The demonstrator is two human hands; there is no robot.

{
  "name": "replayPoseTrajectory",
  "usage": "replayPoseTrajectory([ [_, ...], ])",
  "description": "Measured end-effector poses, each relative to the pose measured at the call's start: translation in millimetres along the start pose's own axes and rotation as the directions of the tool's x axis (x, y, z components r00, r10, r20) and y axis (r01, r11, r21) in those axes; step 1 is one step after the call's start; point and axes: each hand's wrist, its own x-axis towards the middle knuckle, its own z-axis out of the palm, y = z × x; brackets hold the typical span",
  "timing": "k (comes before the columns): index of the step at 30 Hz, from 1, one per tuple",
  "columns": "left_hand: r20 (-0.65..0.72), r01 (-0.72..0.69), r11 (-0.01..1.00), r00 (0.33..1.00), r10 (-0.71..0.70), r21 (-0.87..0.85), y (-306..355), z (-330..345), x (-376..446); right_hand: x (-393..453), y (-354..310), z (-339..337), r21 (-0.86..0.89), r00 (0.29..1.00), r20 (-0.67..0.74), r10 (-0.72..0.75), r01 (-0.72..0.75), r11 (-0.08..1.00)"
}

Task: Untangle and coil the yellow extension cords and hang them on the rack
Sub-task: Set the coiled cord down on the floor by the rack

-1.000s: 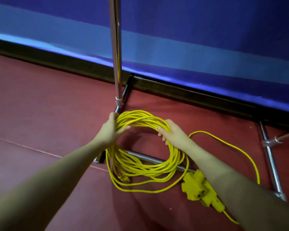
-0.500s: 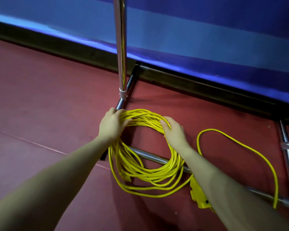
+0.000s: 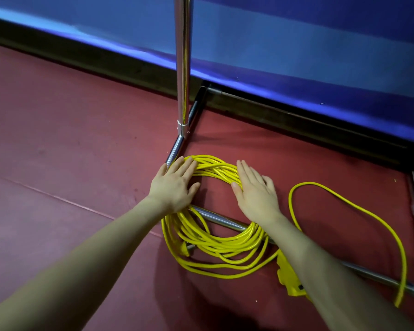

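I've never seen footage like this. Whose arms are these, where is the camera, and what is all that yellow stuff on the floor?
No machine here: a person wears a wide-angle camera on the head, so you look down along their own arms. The left hand and right hand lie flat, fingers straight, on the far side of a coiled yellow extension cord; neither grips it. The coil lies on a red floor, draped over the low bar of a shiny metal rack, whose post rises beside the left hand. A loose cord loop trails to the right, and a yellow socket block peeks out beside the right forearm. Behind is a blue wall.
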Motion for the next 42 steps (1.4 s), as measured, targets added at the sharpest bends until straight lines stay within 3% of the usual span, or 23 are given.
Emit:
replayPoseTrajectory([
  [5,0.028,0.006,0.998,1.000,-0.008,0.063,2,-3,1,3,0,-1,-0.077,0.993,0.111,0.031,-0.022,0.997],
  [9,-0.092,0.019,0.999,0.996,-0.021,-0.031,9,-14,-3,-1,-5,-18,0.002,0.991,0.124,0.050,-0.050,0.999],
  [13,-0.234,-0.120,0.975,0.969,0.074,-0.186,34,-28,-18,-21,-1,-50,0.007,0.996,0.080,0.050,-0.050,0.999],
  [16,-0.241,-0.199,0.945,0.961,0.136,-0.261,59,-48,-32,-44,12,-86,0.047,0.996,0.024,0.087,-0.088,0.995],
  [23,-0.344,-0.348,0.926,0.896,0.282,-0.148,134,-137,-66,-112,39,-187,-0.002,0.994,-0.090,0.058,-0.059,0.998],
  [31,-0.292,-0.531,0.838,0.787,0.543,0.128,239,-220,-102,-207,95,-269,0.121,0.957,-0.229,0.178,-0.153,0.981],
  [35,-0.219,-0.557,0.814,0.785,0.580,0.163,290,-208,-107,-252,135,-260,0.184,0.945,-0.248,0.214,-0.171,0.968],
  [42,-0.127,-0.582,0.810,0.810,0.572,-0.065,336,-105,-110,-296,203,-173,0.304,0.959,-0.124,0.255,-0.208,0.930],
])
